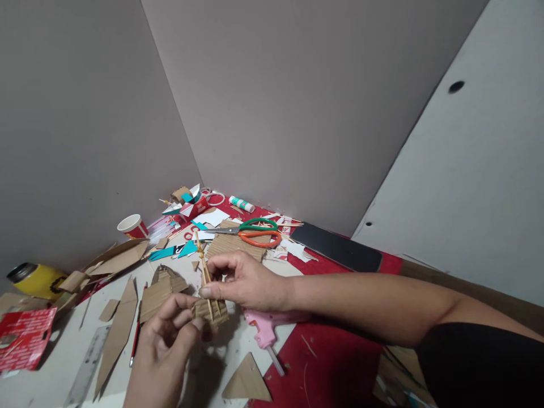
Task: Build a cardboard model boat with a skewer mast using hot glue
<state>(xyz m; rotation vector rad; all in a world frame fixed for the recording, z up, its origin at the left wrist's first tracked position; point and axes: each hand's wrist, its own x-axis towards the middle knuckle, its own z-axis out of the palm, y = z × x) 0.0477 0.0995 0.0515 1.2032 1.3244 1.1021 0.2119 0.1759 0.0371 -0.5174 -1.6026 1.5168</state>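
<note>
My left hand (pixel 168 343) pinches a small piece of corrugated cardboard (pixel 221 313) between thumb and fingers. Above it, my right hand (pixel 244 277) grips thin wooden sticks (pixel 200 250), joined near the top by a yellowish binding. Their lower ends meet the cardboard's ridged face; whether they are fixed to it I cannot tell. Just behind my left hand lies a pointed brown cardboard shape (pixel 164 289). A pink glue gun (pixel 266 328) rests beneath my right forearm, a clear glue stick poking out. Nearer to me is a cardboard triangle (pixel 246 381) with a small hole.
Scissors with green and orange handles (pixel 259 231) lie on corrugated cardboard. Around them are a black phone (pixel 340 246), a glue stick tube (pixel 241 204), a paper cup (pixel 134 226) and paper scraps. Leftward are a ruler (pixel 87 362), a red pencil (pixel 135 334) and a yellow bottle (pixel 40 281). Walls enclose the back.
</note>
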